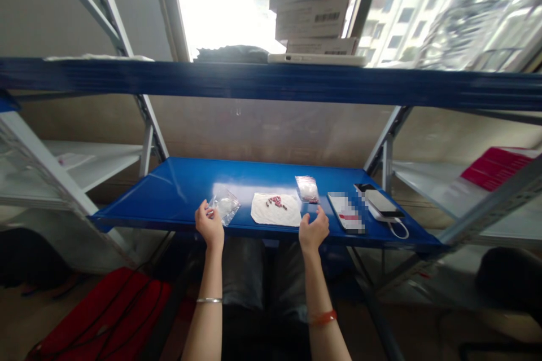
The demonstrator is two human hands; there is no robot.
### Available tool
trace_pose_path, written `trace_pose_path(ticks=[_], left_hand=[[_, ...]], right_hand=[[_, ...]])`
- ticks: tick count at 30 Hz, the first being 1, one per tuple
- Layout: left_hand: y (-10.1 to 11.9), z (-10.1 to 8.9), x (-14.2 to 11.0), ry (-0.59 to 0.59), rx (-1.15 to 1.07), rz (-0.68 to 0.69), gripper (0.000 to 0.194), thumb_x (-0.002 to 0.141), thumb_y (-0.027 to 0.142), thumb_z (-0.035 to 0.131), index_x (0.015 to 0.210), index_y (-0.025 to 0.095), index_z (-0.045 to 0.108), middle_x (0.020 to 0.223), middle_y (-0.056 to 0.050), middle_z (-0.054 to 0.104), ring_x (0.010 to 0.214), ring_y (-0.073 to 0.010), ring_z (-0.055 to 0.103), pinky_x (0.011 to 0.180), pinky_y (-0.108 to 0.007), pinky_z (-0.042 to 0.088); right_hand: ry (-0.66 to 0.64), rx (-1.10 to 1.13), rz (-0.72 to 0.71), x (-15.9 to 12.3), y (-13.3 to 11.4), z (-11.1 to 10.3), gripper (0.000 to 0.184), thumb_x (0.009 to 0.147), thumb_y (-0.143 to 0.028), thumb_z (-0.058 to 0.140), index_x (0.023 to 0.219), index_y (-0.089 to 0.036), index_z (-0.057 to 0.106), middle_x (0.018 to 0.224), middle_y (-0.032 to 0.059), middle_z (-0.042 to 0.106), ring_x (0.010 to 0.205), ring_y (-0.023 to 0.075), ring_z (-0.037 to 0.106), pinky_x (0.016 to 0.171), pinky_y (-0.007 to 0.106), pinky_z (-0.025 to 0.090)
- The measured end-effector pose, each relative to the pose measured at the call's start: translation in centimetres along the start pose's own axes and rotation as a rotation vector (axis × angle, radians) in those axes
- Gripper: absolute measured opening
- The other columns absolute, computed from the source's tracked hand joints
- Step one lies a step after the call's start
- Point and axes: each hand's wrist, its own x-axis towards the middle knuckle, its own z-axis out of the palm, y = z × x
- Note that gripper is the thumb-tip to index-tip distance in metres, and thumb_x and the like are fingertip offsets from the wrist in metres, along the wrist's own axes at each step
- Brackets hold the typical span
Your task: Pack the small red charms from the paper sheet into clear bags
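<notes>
A clear bag (228, 207) is pinched at left by the left grip (210, 228), red pieces (277, 201) are spread on white cloth (271, 216) near the parted right grip (314, 231), and print on far barcoded boxes (310, 18) is unreadable.

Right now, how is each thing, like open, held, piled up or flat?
Left hand: closed on the clear bag
Clear bag: held at its edge
Right hand: open, holding nothing visible
Red bits: loosely heaped
White sheet: spread out
Other bag: lying down, something inside
White packet: lying flat
White gadget: lying flat
Boxes: stacked
</notes>
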Motion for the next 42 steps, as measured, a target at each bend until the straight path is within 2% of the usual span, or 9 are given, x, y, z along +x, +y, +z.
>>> trace_pose_path(ticks=[9,13,15,20,24,29,34,38,42], left_hand=[[0.5,-0.3,0.1,0.013,-0.001,-0.051,0.033,0.081,0.022,0.050,0.110,0.013,0.061,0.093,-0.012,0.069,0.084,-0.0199,0.066,0.079,-0.033,0.052],[1.7,-0.3,0.3,-0.002,-0.181,-0.123,0.034,0.081,0.029,0.051,0.109,0.013,0.061,0.095,-0.013,0.068,0.077,-0.0187,0.068,0.074,-0.032,0.055],[2.6,-0.2,0.4,-0.102,-0.334,-0.160,0.034,0.078,0.033,0.057,0.105,0.012,0.062,0.094,-0.012,0.068,0.074,-0.0188,0.068,0.070,-0.032,0.056],[5.5,0.0,0.1,-0.387,-0.572,-0.211,0.038,0.070,0.038,0.067,0.097,0.012,0.065,0.087,-0.008,0.068,0.067,-0.0182,0.068,0.066,-0.032,0.057],[7.7,0.3,-1.0,-0.494,-0.644,-0.236,0.042,0.067,0.041,0.070,0.098,0.013,0.065,0.087,-0.008,0.068,0.067,-0.0174,0.068,0.066,-0.032,0.057],[9.6,0.7,-2.6,-0.538,-0.618,-0.267,0.039,0.070,0.040,0.067,0.098,0.012,0.065,0.088,-0.009,0.068,0.066,-0.0171,0.067,0.066,-0.033,0.056],[11.4,-0.1,-3.0,-0.413,-0.392,0.072,0.026,0.073,0.032,0.066,0.094,0.017,0.068,0.109,-0.010,0.064,0.105,-0.0232,0.059,0.089,-0.037,0.047],[13.9,-1.5,-3.5,-0.670,-0.416,0.184,0.020,0.080,0.031,0.060,0.094,0.020,0.069,0.100,-0.007,0.068,0.099,-0.0197,0.061,0.089,-0.035,0.047],[15.9,-2.0,-4.7,-0.832,-0.500,0.234,0.019,0.081,0.028,0.060,0.095,0.019,0.069,0.103,-0.007,0.068,0.099,-0.0188,0.062,0.091,-0.033,0.047]], right_hand=[[0.017,0.089,-0.008,-0.8,-2.0,-0.7,0.050,0.079,-0.027,0.038,0.125,-0.010,0.048,0.116,0.0184,0.057,0.110,0.0319,0.050,0.087,0.041,0.038],[0.000,0.258,-0.054,-1.1,-3.1,-0.8,0.050,0.078,-0.029,0.040,0.123,-0.009,0.051,0.110,0.0175,0.059,0.103,0.0291,0.054,0.087,0.040,0.039],[-0.122,0.409,-0.042,-1.3,-3.7,-0.7,0.047,0.078,-0.034,0.043,0.117,-0.009,0.056,0.103,0.0159,0.063,0.093,0.0265,0.057,0.083,0.039,0.042],[-0.657,0.756,0.027,-2.2,-5.5,-0.9,0.045,0.074,-0.050,0.056,0.100,-0.015,0.068,0.087,0.0093,0.069,0.073,0.0202,0.062,0.066,0.032,0.046],[-0.861,0.855,0.109,-2.8,-6.5,-1.4,0.048,0.070,-0.051,0.061,0.104,-0.018,0.067,0.090,0.0070,0.068,0.062,0.0160,0.063,0.050,0.024,0.041],[-0.868,0.920,0.139,-2.2,-6.5,-3.0,0.034,0.067,-0.047,0.067,0.081,-0.016,0.070,0.073,0.0031,0.065,0.051,0.0109,0.058,0.042,0.019,0.034],[-0.835,0.958,0.179,-1.3,-6.3,-4.5,0.028,0.062,-0.042,0.073,0.070,-0.015,0.070,0.062,0.0014,0.062,0.050,0.0106,0.055,0.042,0.020,0.034],[-0.668,1.036,0.209,-1.0,-6.6,-5.2,0.026,0.062,-0.040,0.074,0.068,-0.015,0.069,0.055,0.0006,0.060,0.051,0.0102,0.053,0.046,0.021,0.038],[-0.664,1.063,0.160,-1.0,-6.9,-6.0,0.024,0.065,-0.039,0.073,0.072,-0.016,0.070,0.058,0.0014,0.061,0.056,0.0120,0.055,0.048,0.021,0.041]])
